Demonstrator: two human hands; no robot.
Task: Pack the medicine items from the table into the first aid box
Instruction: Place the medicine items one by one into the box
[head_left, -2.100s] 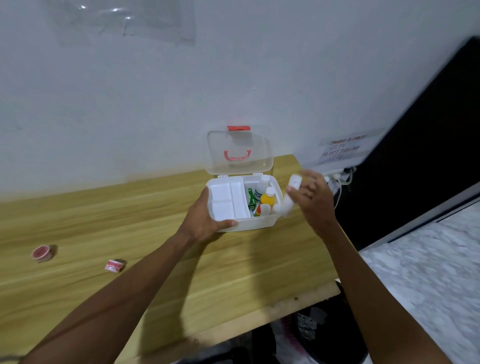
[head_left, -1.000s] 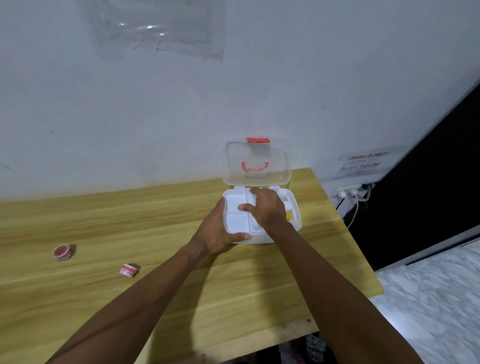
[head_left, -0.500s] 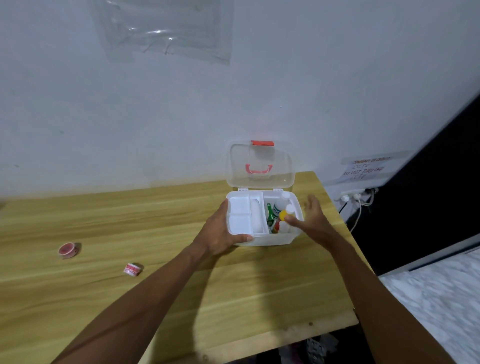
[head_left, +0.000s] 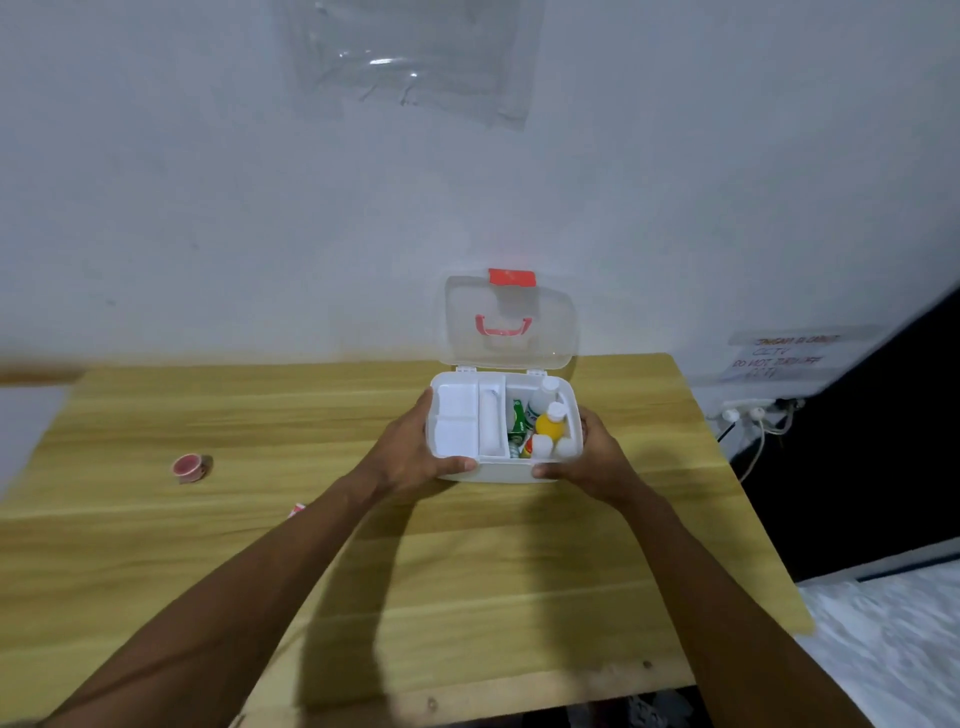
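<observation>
First aid box (head_left: 457, 470) sits on the table (head_left: 467, 597), gripped at both ends: left hand (head_left: 410, 457), right hand (head_left: 592, 457) (neither holds anything else). Farther left, the red tape roll (head_left: 191, 466) lies loose, nearer the left hand. Lid (head_left: 509, 322) stands open behind.

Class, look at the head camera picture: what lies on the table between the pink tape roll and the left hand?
In the head view, bare wood of the table separates the pink tape roll from the left hand, which grips the first aid box.

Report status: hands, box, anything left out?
Left hand and right hand grip the box. Lid open, bottles inside. Small red tub on table.
</observation>
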